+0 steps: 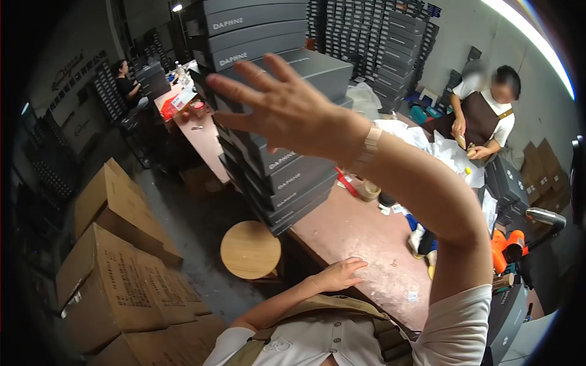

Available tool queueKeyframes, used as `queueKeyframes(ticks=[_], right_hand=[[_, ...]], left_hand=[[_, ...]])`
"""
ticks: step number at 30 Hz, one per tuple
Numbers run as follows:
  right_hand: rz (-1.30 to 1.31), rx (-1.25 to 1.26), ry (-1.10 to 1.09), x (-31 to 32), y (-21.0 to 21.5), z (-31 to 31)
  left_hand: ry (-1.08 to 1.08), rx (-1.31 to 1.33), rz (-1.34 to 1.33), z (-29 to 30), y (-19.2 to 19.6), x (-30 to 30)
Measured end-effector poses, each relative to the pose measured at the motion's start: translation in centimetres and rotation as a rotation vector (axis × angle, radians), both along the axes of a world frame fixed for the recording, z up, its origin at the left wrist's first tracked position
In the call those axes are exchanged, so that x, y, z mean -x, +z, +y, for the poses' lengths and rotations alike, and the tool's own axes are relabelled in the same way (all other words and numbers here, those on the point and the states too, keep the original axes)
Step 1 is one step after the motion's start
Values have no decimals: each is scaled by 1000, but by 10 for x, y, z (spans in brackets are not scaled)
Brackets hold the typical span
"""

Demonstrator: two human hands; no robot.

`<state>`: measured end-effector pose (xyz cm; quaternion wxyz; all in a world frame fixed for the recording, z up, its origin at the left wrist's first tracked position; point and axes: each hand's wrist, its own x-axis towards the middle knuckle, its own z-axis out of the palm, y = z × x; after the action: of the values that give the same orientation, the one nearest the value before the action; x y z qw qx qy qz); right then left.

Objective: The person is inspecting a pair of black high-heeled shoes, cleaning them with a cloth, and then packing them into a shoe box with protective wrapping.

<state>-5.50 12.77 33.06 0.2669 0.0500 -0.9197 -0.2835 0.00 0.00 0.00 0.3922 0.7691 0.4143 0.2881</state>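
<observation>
Right hand (284, 107) spread wide against tall stack of grey shoeboxes (274, 104); left hand (340, 274) flat, empty, on desk (360, 238). Boxes likely light, stiff, topple-prone; grip low sides.

A grey concrete floor (183, 232) fills the centre left, with a round wooden stool (250, 249) beside the long pinkish worktable (360, 238). A white wall (537, 91) rises upper right under a bright strip light (531, 36).

Right hand (284, 104) covers middle of grey box stack (287, 177), contact with boxes unclear; stack top cut by upper edge; wooden stool (250, 249) legs hidden under seat; cardboard cartons (122, 274) run off lower left edge; far wall of stacked boxes (378, 36) too small to tell apart
</observation>
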Motion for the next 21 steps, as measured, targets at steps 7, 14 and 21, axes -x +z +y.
queueKeyframes(ticks=[7, 14, 21], right_hand=[[53, -164, -155, 1, -72, 58], [396, 381, -170, -189, -92, 6], [908, 2511, 419, -258, -250, 88]], left_hand=[[267, 204, -339, 12, 19, 60], [32, 367, -1695, 50, 82, 123], [114, 363, -1453, 72, 64, 60]])
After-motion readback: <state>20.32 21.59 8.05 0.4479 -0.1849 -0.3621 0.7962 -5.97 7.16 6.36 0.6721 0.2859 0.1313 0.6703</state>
